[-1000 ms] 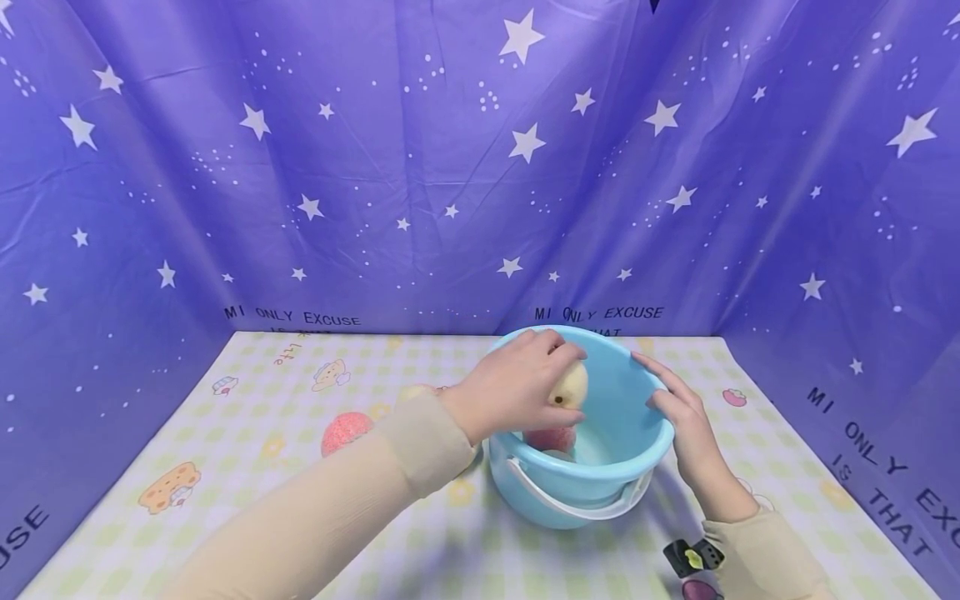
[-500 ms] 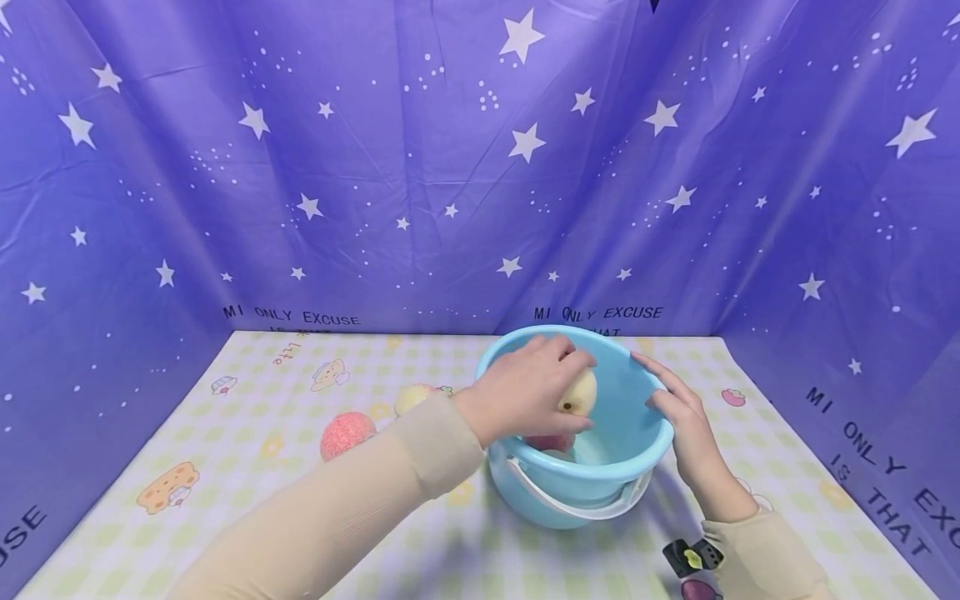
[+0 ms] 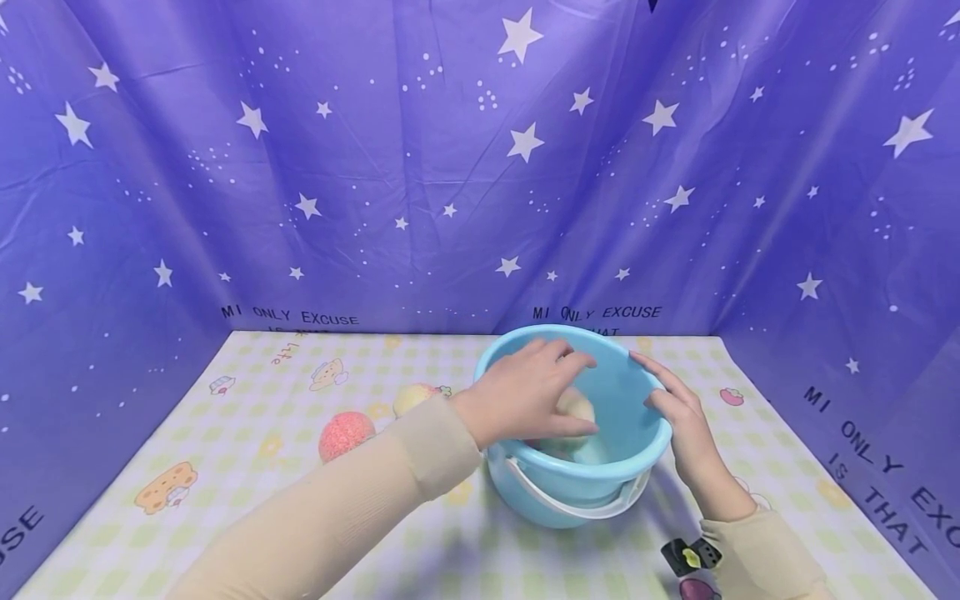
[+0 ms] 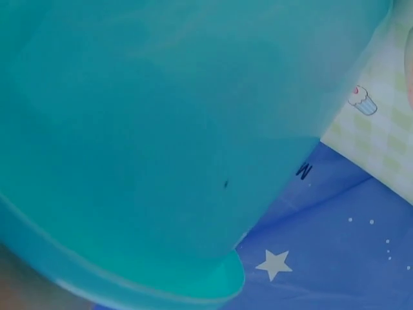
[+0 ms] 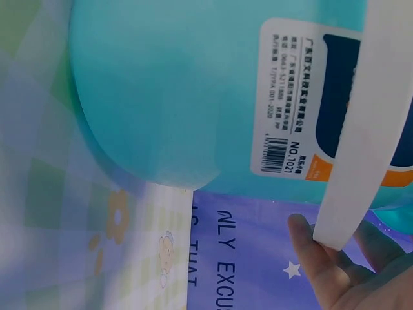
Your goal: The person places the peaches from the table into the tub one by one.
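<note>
One pale ball (image 3: 579, 405) lies inside the blue bucket (image 3: 583, 489), just below my left hand (image 3: 525, 390), its fingers spread loose; my right hand (image 3: 693, 433) grasps the bucket's right side. A pink ball (image 3: 347, 437) rests farther left.

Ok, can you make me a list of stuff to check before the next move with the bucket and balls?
1. Right grip on the bucket: ok, holding the rim.
2. Handle out of the way: ok, hanging down outside.
3. Left grip clear of the bucket: not ok, in the opening.
4. Pale ball let go: cannot tell; the fingers are spread but might touch it.
5. Pink ball and yellow ball easy to reach: probably ok, left of the bucket.
</note>
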Demonstrator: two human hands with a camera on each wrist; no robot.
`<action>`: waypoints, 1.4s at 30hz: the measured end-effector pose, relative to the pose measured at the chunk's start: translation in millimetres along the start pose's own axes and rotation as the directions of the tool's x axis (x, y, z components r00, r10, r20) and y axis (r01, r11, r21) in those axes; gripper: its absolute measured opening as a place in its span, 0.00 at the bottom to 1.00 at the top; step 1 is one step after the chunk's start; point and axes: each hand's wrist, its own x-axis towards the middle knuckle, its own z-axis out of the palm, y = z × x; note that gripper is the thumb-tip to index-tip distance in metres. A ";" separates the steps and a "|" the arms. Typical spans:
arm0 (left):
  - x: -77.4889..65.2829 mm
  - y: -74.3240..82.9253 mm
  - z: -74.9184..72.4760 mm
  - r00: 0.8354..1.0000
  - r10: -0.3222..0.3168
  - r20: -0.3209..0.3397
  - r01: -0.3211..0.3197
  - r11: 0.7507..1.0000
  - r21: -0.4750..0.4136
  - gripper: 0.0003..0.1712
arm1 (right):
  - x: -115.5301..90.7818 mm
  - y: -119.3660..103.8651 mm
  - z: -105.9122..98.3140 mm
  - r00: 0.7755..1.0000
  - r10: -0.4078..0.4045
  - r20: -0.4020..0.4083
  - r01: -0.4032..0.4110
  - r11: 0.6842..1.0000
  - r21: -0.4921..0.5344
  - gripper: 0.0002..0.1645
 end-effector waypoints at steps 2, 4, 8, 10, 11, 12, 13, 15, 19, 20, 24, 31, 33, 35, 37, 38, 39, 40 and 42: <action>-1.3 -2.0 -0.9 1.000 0.007 -0.013 -0.007 1.000 -0.005 0.41 | -0.2 -0.6 0.1 1.000 0.001 0.001 -0.001 1.000 -0.004 0.39; -2.8 -3.8 -2.3 1.000 0.012 -0.024 -0.012 1.000 -0.007 0.41 | -0.3 -0.9 0.1 1.000 0.003 0.002 -0.003 1.000 -0.007 0.39; -5.4 -7.4 -4.8 0.999 0.016 -0.036 -0.016 1.000 -0.004 0.40 | -0.2 -1.1 0.0 1.000 0.006 0.002 -0.006 1.000 -0.006 0.40; -6.9 -9.0 -6.1 0.999 0.007 -0.032 -0.008 1.000 -0.009 0.41 | -0.3 -1.0 0.2 1.000 0.008 0.000 -0.008 1.000 -0.006 0.40; -7.5 -9.9 -6.8 1.000 -0.001 -0.029 0.001 1.000 -0.011 0.41 | -0.3 -1.0 0.4 1.000 0.009 -0.002 -0.009 1.000 -0.004 0.40; -8.3 -10.7 -7.7 1.000 -0.011 -0.024 0.011 1.000 -0.013 0.41 | -0.3 -0.9 0.6 1.000 0.009 -0.003 -0.009 1.000 -0.003 0.40; -9.0 -11.6 -8.6 1.000 -0.021 -0.020 0.021 1.000 -0.020 0.41 | -0.3 -0.9 0.8 1.000 0.009 -0.004 -0.009 1.000 -0.001 0.40; -10.8 -13.6 -10.3 0.999 -0.038 -0.015 0.038 0.999 -0.028 0.41 | -0.1 -0.8 1.1 1.000 0.009 -0.005 -0.009 1.000 0.004 0.39; -14.9 -17.9 -14.0 0.999 -0.052 -0.015 0.051 0.998 -0.045 0.40 | 0.0 -0.3 1.3 1.000 0.007 -0.002 -0.007 1.000 0.009 0.39; -16.1 -19.1 -14.9 0.999 -0.053 -0.015 0.052 0.998 -0.046 0.40 | -0.1 -0.2 1.2 1.000 0.007 -0.002 -0.007 1.000 0.007 0.39; -20.6 -23.6 -18.8 0.998 -0.062 -0.016 0.061 0.997 -0.049 0.40 | -0.7 -0.1 0.7 1.000 0.002 -0.001 -0.002 1.000 0.001 0.39; -31.0 -33.3 -27.7 0.995 -0.079 -0.053 0.077 0.996 -0.040 0.39 | -2.7 -1.0 1.7 1.000 -0.015 0.001 0.015 1.000 -0.005 0.39; -35.0 -36.4 -30.5 0.994 -0.082 -0.070 0.079 0.996 -0.044 0.39 | -3.5 -1.2 2.1 1.000 -0.020 -0.001 0.020 1.000 -0.009 0.39; -38.9 -39.7 -33.1 0.993 -0.083 -0.086 0.080 0.996 -0.046 0.39 | -3.7 -1.5 2.4 1.000 -0.019 -0.001 0.019 1.000 -0.007 0.39; -42.7 -43.5 -34.9 0.991 -0.083 -0.104 0.079 0.996 -0.045 0.38 | -3.4 -1.9 2.3 1.000 -0.016 0.000 0.016 1.000 -0.006 0.39; -44.5 -45.2 -35.9 0.990 -0.083 -0.111 0.079 0.996 -0.047 0.38 | -3.2 -2.0 2.1 1.000 -0.014 0.002 0.014 1.000 -0.004 0.39; -46.5 -46.7 -37.1 0.989 -0.086 -0.118 0.081 0.996 -0.049 0.38 | -2.9 -1.9 1.9 1.000 -0.011 0.001 0.011 1.000 -0.005 0.39; -48.2 -48.4 -37.8 0.988 -0.088 -0.124 0.082 0.995 -0.053 0.38 | -2.5 -1.8 1.6 1.000 -0.008 0.002 0.008 1.000 -0.003 0.39; -51.8 -51.6 -38.7 0.986 -0.095 -0.133 0.089 0.995 -0.055 0.37 | -1.7 -1.4 1.2 1.000 0.000 0.001 0.000 1.000 -0.003 0.39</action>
